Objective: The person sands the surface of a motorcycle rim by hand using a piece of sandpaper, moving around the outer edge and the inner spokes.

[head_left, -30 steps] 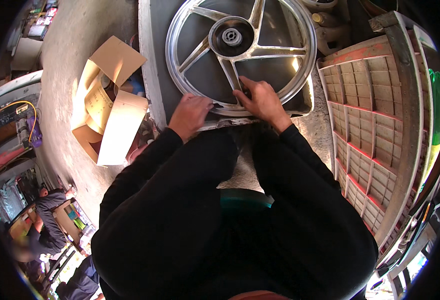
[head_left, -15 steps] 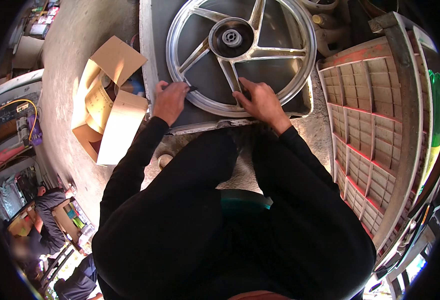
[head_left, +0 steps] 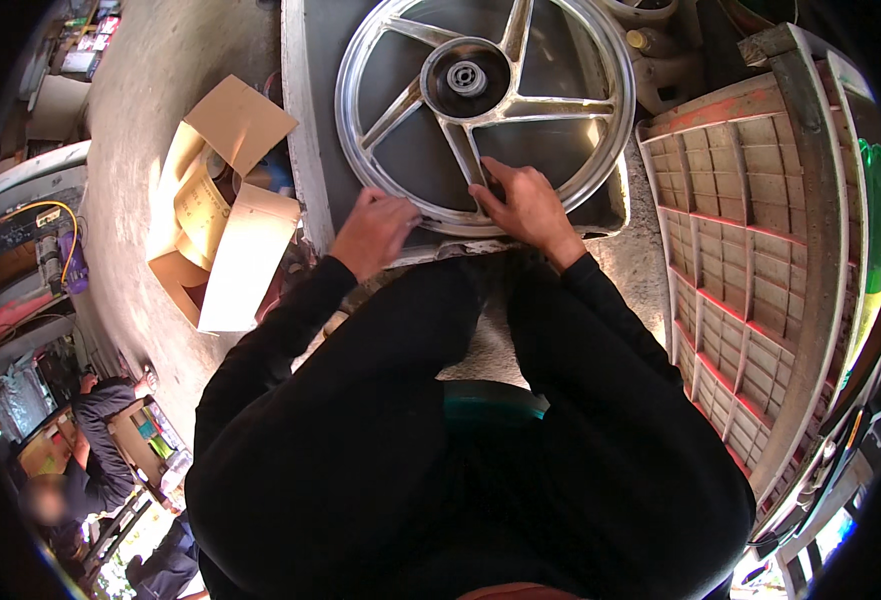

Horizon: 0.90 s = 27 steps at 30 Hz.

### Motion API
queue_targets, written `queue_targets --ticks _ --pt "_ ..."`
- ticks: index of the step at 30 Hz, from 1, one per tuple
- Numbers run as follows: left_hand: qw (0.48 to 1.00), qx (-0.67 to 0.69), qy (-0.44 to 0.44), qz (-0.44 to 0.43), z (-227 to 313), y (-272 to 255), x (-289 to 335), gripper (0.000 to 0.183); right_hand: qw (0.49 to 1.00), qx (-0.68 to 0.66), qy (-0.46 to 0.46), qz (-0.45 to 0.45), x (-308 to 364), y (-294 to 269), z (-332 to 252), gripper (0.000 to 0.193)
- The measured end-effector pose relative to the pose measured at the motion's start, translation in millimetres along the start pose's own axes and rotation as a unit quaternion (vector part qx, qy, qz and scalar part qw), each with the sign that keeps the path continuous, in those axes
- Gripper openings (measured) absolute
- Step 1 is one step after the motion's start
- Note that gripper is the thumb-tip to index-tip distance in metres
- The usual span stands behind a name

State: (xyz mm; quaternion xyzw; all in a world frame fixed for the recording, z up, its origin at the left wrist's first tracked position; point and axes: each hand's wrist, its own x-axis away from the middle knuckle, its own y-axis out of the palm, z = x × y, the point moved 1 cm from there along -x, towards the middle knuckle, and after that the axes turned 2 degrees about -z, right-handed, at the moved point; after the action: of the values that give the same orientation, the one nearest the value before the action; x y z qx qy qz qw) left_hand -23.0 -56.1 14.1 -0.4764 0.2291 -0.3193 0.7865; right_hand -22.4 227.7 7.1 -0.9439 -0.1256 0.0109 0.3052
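Observation:
A silver five-spoke alloy wheel [head_left: 572, 192] lies flat in a shallow grey tray [head_left: 305, 130] in front of me, its round hub in the middle. My right hand [head_left: 527, 208] grips the wheel where the nearest spoke meets the rim, thumb and forefinger bent about that spoke. At the near left part of the rim is my left hand [head_left: 375, 232], fingers pinched together. A small dark thing barely shows at its fingertips; its kind cannot be made out.
An open cardboard box [head_left: 245, 235] holding a yellowish roll stands left of the tray. On the right leans a large ribbed panel [head_left: 730, 230] with red edges. A plastic bottle [head_left: 645, 42] is at the far right. Another person [head_left: 110, 440] sits at the lower left.
My left hand has slid to the right and nearer to me along the rim, and the dark piece at its fingertips shows less. My right hand and the wheel have stayed almost still.

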Motion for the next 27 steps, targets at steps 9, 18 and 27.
queue_targets --ticks 9,18,27 --pt "1.0 -0.002 0.001 0.004 -12 2 4 0.014 1.0 0.013 -0.006 0.008 0 1 1 0.034" --pt "1.0 -0.004 -0.019 0.016 -9 7 5 0.013 1.0 0.018 -0.015 0.008 0 3 5 0.038" --pt "0.999 -0.003 -0.042 0.019 -1 9 8 0.016 1.0 0.024 -0.012 0.014 2 7 9 0.036"
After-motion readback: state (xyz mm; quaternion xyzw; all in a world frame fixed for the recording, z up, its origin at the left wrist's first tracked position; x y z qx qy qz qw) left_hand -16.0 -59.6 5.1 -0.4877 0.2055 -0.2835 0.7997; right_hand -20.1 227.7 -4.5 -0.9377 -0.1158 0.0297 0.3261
